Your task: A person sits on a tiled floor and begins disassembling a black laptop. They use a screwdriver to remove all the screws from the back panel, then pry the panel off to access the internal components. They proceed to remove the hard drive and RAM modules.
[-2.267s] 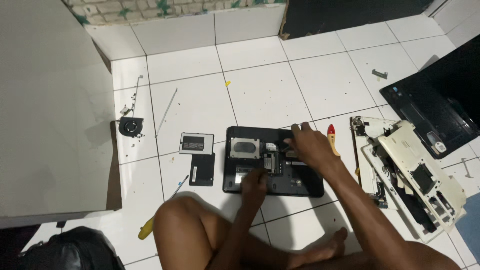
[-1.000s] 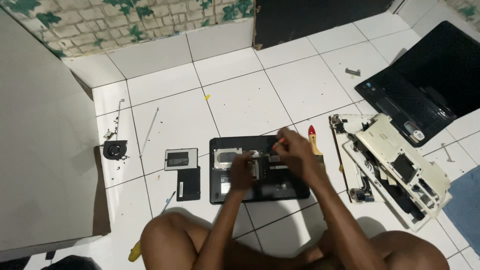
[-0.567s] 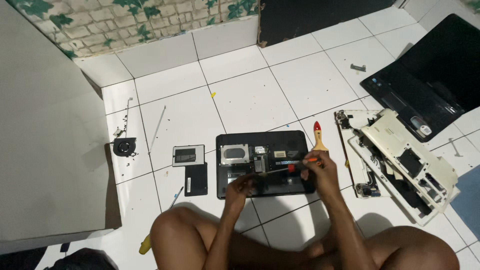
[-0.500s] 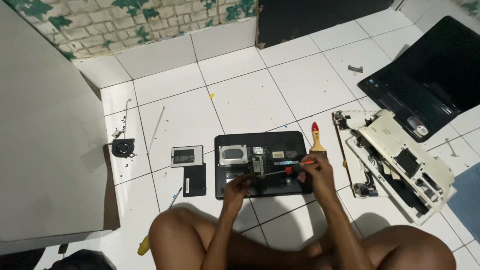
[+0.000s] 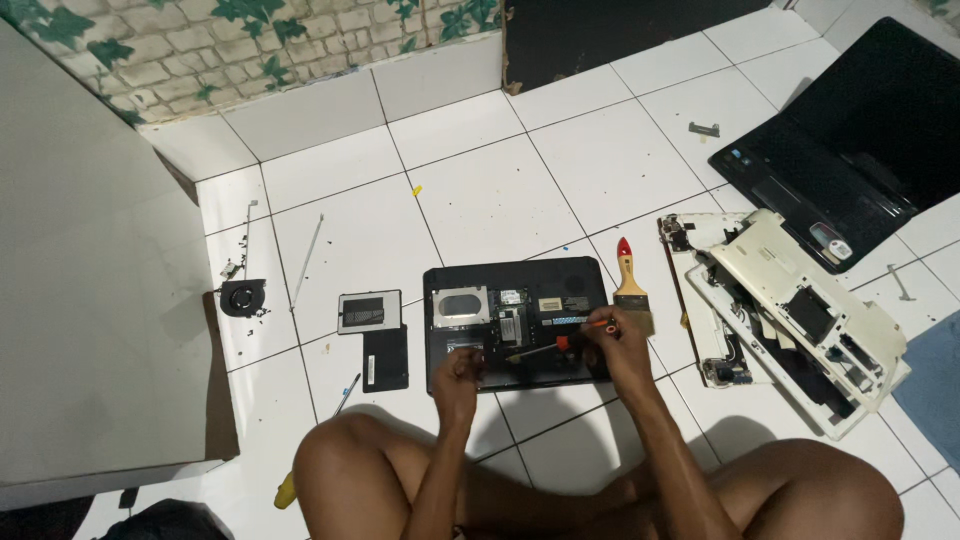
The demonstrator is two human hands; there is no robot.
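Hands at work on an opened black laptop base (image 5: pixel 515 322).
Right hand (image 5: pixel 612 340) grasps a screwdriver (image 5: pixel 552 346); left hand (image 5: pixel 456 372) clenched near the base's edge.

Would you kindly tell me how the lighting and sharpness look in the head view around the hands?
Head view: even, soft light on the white tiled floor, no strong glare; soft shadows under the legs. The opened black laptop base is sharp enough, but the right hand and its red-handled screwdriver are small, the tip hard to read.
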